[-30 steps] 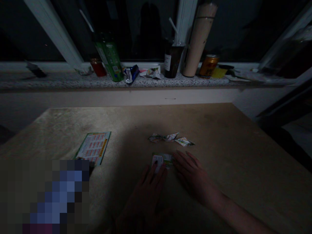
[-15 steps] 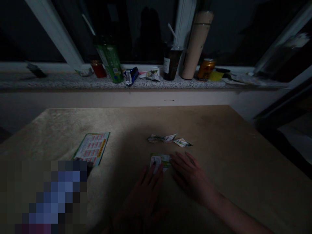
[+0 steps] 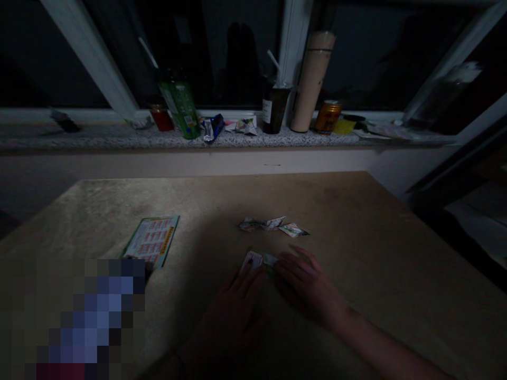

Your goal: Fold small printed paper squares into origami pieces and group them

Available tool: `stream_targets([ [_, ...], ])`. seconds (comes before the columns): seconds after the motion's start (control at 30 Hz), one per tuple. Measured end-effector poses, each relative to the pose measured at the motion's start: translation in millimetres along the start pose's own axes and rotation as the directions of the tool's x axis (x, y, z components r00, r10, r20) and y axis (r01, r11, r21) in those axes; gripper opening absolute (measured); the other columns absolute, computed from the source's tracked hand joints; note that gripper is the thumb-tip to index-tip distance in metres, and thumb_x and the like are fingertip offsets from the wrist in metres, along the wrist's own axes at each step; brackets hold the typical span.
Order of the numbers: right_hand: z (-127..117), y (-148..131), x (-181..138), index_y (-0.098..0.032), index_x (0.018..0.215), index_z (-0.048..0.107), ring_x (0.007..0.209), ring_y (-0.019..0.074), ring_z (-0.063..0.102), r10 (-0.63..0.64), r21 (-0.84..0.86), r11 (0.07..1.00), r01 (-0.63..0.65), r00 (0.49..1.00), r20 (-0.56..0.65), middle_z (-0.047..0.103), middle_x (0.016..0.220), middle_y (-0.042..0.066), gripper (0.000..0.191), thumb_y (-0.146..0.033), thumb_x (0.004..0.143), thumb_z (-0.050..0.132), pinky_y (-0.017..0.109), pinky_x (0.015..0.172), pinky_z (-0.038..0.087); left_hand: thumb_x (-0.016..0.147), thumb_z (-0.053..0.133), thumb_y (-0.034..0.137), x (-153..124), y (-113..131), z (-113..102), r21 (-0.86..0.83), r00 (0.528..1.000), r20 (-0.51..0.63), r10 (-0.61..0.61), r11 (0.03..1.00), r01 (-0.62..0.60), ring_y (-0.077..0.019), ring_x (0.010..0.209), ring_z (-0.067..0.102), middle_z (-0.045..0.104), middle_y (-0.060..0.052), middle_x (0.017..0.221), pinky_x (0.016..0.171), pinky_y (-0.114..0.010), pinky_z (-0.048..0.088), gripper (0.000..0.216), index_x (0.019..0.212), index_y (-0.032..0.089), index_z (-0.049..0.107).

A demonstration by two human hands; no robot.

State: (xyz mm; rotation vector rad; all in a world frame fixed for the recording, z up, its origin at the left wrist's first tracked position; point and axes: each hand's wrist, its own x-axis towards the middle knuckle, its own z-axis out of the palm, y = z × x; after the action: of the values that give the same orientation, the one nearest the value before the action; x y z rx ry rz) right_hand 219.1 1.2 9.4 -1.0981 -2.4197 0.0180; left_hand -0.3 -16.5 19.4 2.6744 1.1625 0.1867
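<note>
A small printed paper (image 3: 252, 258), white and green, lies on the table under my fingertips. My left hand (image 3: 237, 298) rests on its left part, fingers stretched out flat and pressing it down. At the paper's right end is my right hand (image 3: 303, 279), its fingers bent and closed on that edge; the thumb is hidden. The right part of the paper looks folded or raised, partly covered by the fingers. Just beyond both hands, several small folded paper pieces (image 3: 273, 224) lie in a row.
A printed sheet or booklet (image 3: 154, 237) lies on the table (image 3: 336, 206) at the left, beside a pixelated patch. Along the windowsill (image 3: 233, 141) stand a green bottle (image 3: 184, 113), a dark cup with a straw (image 3: 274, 111), a tall flask (image 3: 312, 82) and an orange can (image 3: 328, 117).
My right hand has shifted slightly left and its fingers have bent in over the paper's right edge. The paper has tilted and its right part looks folded. My left hand stays on it.
</note>
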Motion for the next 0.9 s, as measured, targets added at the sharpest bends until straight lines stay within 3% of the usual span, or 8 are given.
stream_targets([
  [0.2,5.6,4.8,2.3,-0.022,0.118,0.056,0.119,0.0221,0.048,-0.038,0.02,0.999,0.037,0.999,0.037,0.06,0.121,0.004,0.03,-0.022,0.089,0.05,0.049,0.104,0.033,0.087,0.048,0.029,1.1,3.0,-2.1,-0.03,0.999,-0.014,-0.036,0.999,0.036,-0.0234,0.131,0.031,0.038,-0.009,0.142,0.107,-0.039,0.03,0.051,0.135,0.016,0.036],
  [0.47,8.4,3.8,-1.3,-0.024,0.108,0.06,0.103,0.0175,0.058,-0.124,-0.004,0.992,0.124,0.991,-0.043,0.069,0.103,-0.001,0.02,-0.021,0.091,0.049,0.049,0.105,0.031,0.089,0.046,0.027,5.7,4.0,-1.5,-0.03,0.988,-0.111,-0.105,0.994,0.102,-0.0215,0.112,0.055,0.058,-0.006,0.124,0.095,-0.036,0.044,0.033,0.121,0.021,0.052],
  [0.67,3.8,-2.8,-4.1,-0.025,0.101,0.061,0.093,0.0174,0.062,-0.195,-0.002,0.98,0.197,0.971,-0.142,0.071,0.096,-0.003,0.017,-0.02,0.091,0.049,0.046,0.099,0.037,0.092,0.042,0.021,4.1,3.4,0.9,0.033,0.982,-0.188,-0.002,0.999,0.008,-0.0193,0.096,0.064,0.068,-0.006,0.107,0.088,-0.033,0.05,0.026,0.108,0.019,0.062],
  [0.8,-2.8,-6.9,-5.0,-0.03,0.104,0.058,0.092,0.0179,0.063,-0.16,0.064,0.983,0.172,0.975,-0.154,0.071,0.095,-0.003,0.018,-0.021,0.09,0.05,0.042,0.095,0.039,0.093,0.037,0.015,-2.8,-1.6,3.8,-0.003,0.966,-0.245,0.077,0.997,-0.08,-0.0165,0.097,0.064,0.069,-0.003,0.105,0.088,-0.031,0.05,0.029,0.108,0.021,0.061],
  [0.9,-4.7,-5.5,-6.8,-0.025,0.115,0.052,0.095,0.0206,0.061,-0.09,0.184,0.975,0.121,0.982,-0.165,0.069,0.099,0.004,0.027,-0.026,0.088,0.052,0.043,0.093,0.04,0.094,0.037,0.019,-7.9,-3.6,3.9,-0.112,0.945,-0.319,0.068,0.988,-0.108,-0.0156,0.096,0.064,0.069,-0.003,0.105,0.087,-0.029,0.05,0.028,0.109,0.022,0.061],
])
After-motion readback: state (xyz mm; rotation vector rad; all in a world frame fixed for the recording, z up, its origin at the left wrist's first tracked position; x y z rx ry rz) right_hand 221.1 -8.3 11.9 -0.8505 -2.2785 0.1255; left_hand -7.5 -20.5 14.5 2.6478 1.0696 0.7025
